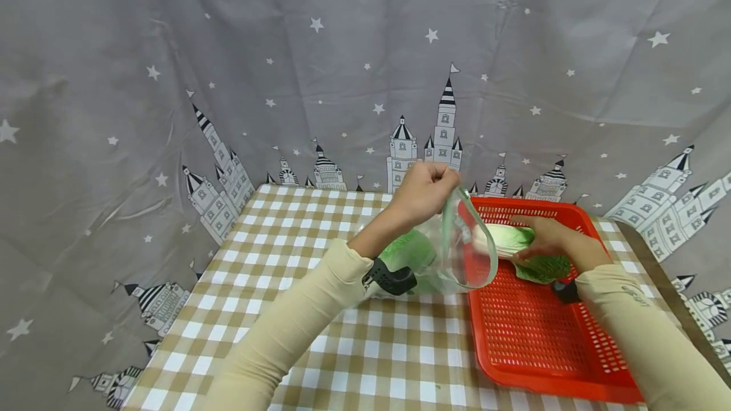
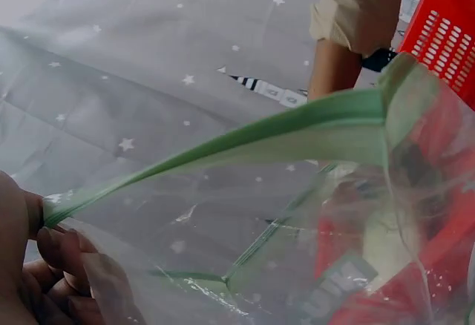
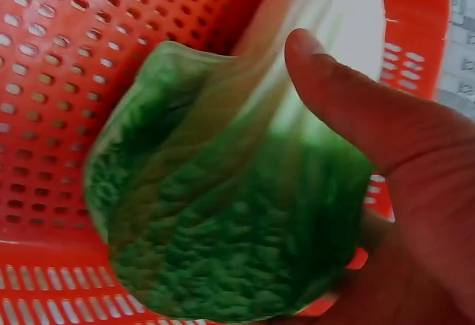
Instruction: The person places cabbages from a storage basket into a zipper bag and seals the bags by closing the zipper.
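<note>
My left hand (image 1: 425,192) pinches the green-edged rim of a clear plastic bag (image 2: 282,128) and holds it up, its mouth facing the red basket. Inside the bag shows a light green leafy vegetable (image 1: 412,250). In the head view my right hand (image 1: 551,241) grips a napa cabbage (image 3: 245,191) over the upper part of the basket; its white end points left, toward the bag's mouth. The right wrist view shows the thumb lying across the cabbage and fingers passing behind it.
The red perforated basket (image 1: 533,335) stands at the right of a table with a brown-and-white checked cloth (image 1: 377,360). A grey curtain (image 1: 342,68) with stars and castles hangs behind the table.
</note>
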The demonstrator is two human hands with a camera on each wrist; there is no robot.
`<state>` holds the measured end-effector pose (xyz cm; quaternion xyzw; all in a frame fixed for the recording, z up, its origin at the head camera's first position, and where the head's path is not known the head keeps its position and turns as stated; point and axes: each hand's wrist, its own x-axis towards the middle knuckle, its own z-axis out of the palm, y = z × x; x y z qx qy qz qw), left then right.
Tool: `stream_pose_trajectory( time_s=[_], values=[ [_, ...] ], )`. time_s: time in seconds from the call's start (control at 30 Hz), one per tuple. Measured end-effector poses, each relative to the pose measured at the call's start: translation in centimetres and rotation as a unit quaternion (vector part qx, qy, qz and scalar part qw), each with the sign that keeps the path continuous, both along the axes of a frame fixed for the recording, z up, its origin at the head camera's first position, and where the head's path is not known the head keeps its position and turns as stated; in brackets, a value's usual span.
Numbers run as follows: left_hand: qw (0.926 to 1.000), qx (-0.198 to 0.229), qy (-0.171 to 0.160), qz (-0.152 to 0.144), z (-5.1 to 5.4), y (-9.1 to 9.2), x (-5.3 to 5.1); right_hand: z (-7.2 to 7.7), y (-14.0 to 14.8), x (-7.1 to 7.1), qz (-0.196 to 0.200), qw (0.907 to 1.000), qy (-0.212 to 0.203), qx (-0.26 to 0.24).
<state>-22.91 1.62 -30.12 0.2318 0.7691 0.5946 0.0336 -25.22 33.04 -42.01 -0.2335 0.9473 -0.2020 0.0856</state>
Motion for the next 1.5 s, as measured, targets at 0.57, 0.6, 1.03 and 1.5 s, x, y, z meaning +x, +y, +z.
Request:
stream_pose_trajectory(
  time_s=[0.57,0.6,1.03,1.5],
  values=[
    [0.9993,0.006,-0.037,-0.001,-1.5,1.2,-0.4,4.2,-0.3,2.8,-0.028,0.9955,0.026,0.087],
    [0.9993,0.006,-0.037,-0.001,-1.5,1.2,-0.4,5.0,-0.2,3.1,-0.028,0.9952,0.032,0.088],
    [0.999,0.022,-0.039,-0.001,-1.6,0.8,-0.5,15.0,-1.3,7.3,-0.037,0.9884,0.146,0.019],
    [0.9997,0.007,-0.024,-0.006,-1.5,0.8,-0.3,16.3,-7.0,8.9,0.033,0.9871,0.146,0.056]
  ],
)
